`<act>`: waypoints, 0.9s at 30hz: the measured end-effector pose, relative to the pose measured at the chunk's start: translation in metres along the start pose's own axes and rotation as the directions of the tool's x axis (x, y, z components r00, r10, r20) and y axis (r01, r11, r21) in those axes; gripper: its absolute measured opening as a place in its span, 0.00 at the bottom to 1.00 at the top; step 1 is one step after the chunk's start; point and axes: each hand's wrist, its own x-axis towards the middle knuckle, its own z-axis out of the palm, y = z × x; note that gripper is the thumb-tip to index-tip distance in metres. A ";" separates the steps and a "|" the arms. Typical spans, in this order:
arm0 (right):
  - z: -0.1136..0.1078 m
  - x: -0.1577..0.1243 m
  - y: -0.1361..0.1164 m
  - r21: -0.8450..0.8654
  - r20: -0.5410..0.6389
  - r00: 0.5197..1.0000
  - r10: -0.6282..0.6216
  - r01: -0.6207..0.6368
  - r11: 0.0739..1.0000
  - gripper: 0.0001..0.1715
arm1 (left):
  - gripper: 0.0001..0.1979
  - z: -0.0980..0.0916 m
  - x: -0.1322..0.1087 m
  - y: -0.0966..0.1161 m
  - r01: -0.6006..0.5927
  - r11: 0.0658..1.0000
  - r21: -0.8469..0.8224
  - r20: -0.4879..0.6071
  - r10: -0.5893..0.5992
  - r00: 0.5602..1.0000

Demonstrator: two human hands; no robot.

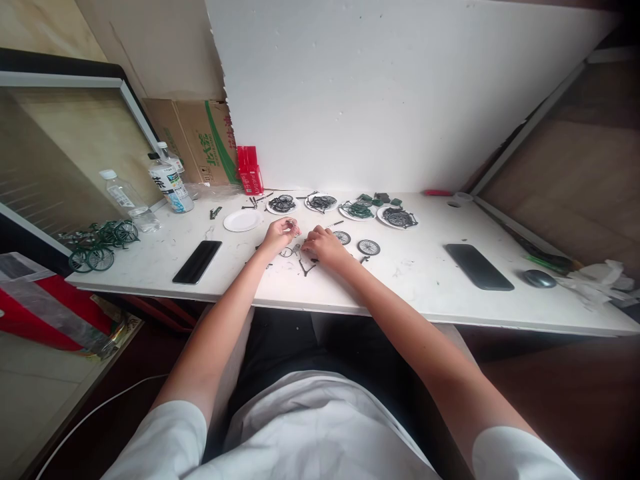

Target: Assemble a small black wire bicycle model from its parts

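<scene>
My left hand [280, 235] is pinched shut on a small metal part held just above the white table [425, 280]. Beside it, my right hand [325, 245] rests on the table with curled fingers over small dark parts; what it grips is hidden. Between and below the hands lie a small wire ring [286, 252] and a dark forked piece [306, 268]. Two small spoked wheels [369, 247] lie just right of my right hand.
Several white plates [242, 221] with dark and green parts line the back of the table. Two black phones [197, 261] lie left and right, with a mouse [540, 279] at far right. Water bottles [171, 181], green toy bicycles [100, 245] and a red holder [250, 170] stand at the left.
</scene>
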 end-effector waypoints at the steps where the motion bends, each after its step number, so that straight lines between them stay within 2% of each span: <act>1: 0.000 0.000 -0.002 -0.023 0.001 1.000 -0.017 0.017 1.000 0.17 | 0.20 0.000 0.000 -0.001 0.005 1.000 -0.002 0.000 -0.005 1.000; 5: 0.000 -0.001 -0.008 -0.040 -0.002 0.999 -0.049 0.049 0.998 0.16 | 0.21 -0.001 0.001 -0.002 0.031 0.999 -0.008 -0.014 -0.031 0.999; 11: 0.002 -0.004 -0.011 0.012 -0.060 0.998 -0.007 0.008 1.000 0.14 | 0.20 -0.001 0.000 -0.003 0.044 0.999 -0.020 -0.012 -0.045 0.999; 20: 0.000 -0.008 -0.014 0.148 -0.112 0.994 -0.011 0.027 0.989 0.13 | 0.18 0.000 -0.001 -0.002 0.037 0.999 -0.011 -0.017 -0.037 0.999; 27: 0.003 -0.006 -0.016 0.139 -0.118 0.993 -0.005 0.022 0.990 0.09 | 0.17 0.002 -0.004 0.002 0.040 0.999 -0.020 -0.007 -0.040 0.999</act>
